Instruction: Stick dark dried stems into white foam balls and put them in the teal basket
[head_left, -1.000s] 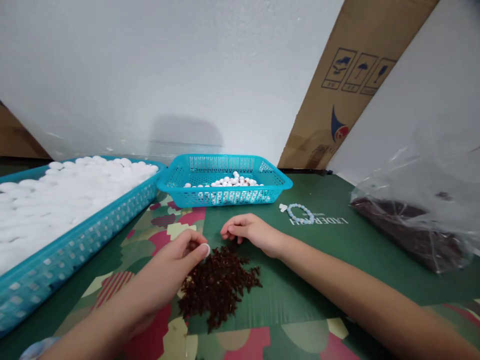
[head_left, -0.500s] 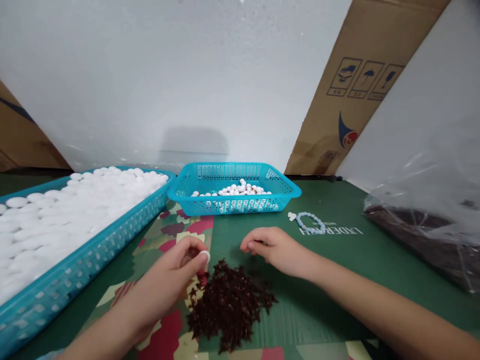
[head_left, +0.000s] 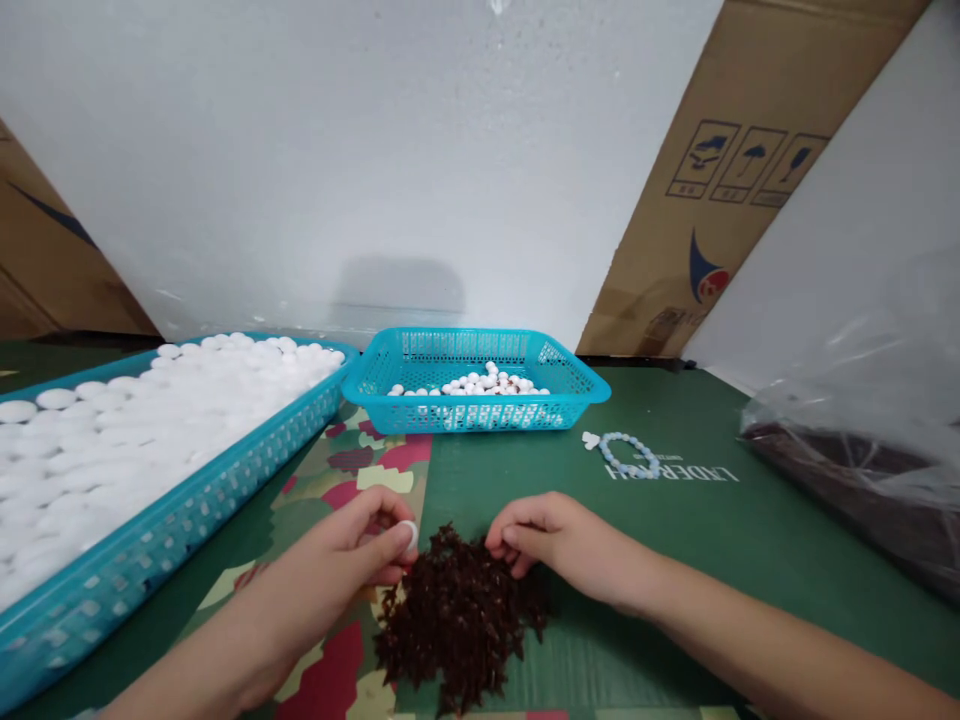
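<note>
A pile of small dark red-brown pieces (head_left: 461, 620) lies on the green table near me. My left hand (head_left: 352, 560) pinches a small white round piece (head_left: 409, 533) between thumb and fingers, right at the pile's left edge. My right hand (head_left: 559, 545) rests curled at the pile's upper right edge, with its fingertips touching the dark pieces. Whether it holds one of them is hidden.
A large blue basket (head_left: 187, 490) full of white pieces stands at the left. A smaller blue basket (head_left: 480, 415) with white pieces sits behind the pile. A pale blue bead bracelet (head_left: 628, 455) lies to the right, and a clear plastic bag (head_left: 862, 440) of dark material beyond it. Cardboard (head_left: 735, 180) leans on the wall.
My right hand has drawn back from the bare table onto the pile's upper edge. The left hand keeps the white piece and has hardly moved. The view has shifted a little.
</note>
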